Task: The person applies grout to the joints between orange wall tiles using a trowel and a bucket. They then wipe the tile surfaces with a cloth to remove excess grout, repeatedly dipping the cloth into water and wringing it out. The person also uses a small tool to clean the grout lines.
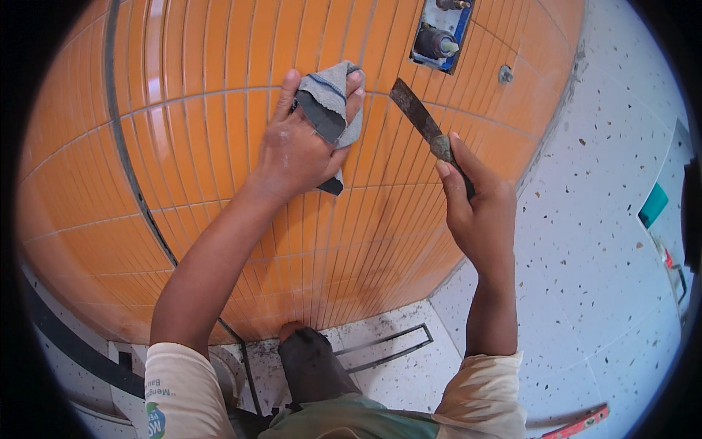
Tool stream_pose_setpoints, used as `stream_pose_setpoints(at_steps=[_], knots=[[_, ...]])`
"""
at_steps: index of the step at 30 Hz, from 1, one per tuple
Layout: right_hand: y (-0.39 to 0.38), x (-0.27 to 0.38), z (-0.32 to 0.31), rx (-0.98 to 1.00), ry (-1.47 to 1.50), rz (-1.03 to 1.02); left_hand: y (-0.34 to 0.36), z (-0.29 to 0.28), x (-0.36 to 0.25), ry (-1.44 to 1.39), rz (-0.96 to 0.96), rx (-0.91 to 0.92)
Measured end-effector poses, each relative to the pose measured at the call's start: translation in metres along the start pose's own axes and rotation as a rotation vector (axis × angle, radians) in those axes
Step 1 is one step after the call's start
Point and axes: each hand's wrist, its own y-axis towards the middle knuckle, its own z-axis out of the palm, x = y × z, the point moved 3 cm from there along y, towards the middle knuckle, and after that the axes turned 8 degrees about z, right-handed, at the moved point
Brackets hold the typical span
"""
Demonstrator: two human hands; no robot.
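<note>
My left hand presses a folded grey cloth, dark on one side, against the orange tiled wall. Its fingers are partly tucked behind the cloth. In my right hand is a putty knife, gripped by the handle between thumb and fingers. The blade is dark and stained, and it points up and to the left, just right of the cloth. I cannot tell whether the blade tip touches the tiles.
An opening with pipe fittings breaks the wall at upper right, near a small metal fitting. A speckled white wall adjoins on the right. Below lie a dark rectangular frame and a red bar-shaped tool.
</note>
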Motion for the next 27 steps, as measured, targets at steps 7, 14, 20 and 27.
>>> stream_pose_setpoints(at_steps=[7,14,20,27], knots=[[0.008,0.014,0.006,0.022,-0.009,0.022,-0.001,0.001,0.0,0.012,0.0,-0.023],[0.002,0.019,0.006,0.06,-0.004,0.0,-0.003,0.003,0.003,-0.005,0.001,-0.029],[0.006,0.019,0.004,0.026,-0.03,0.011,-0.003,0.004,0.001,0.011,-0.016,0.011],[-0.001,0.017,0.001,0.121,-0.056,0.04,-0.003,0.004,0.001,-0.008,-0.011,-0.008]])
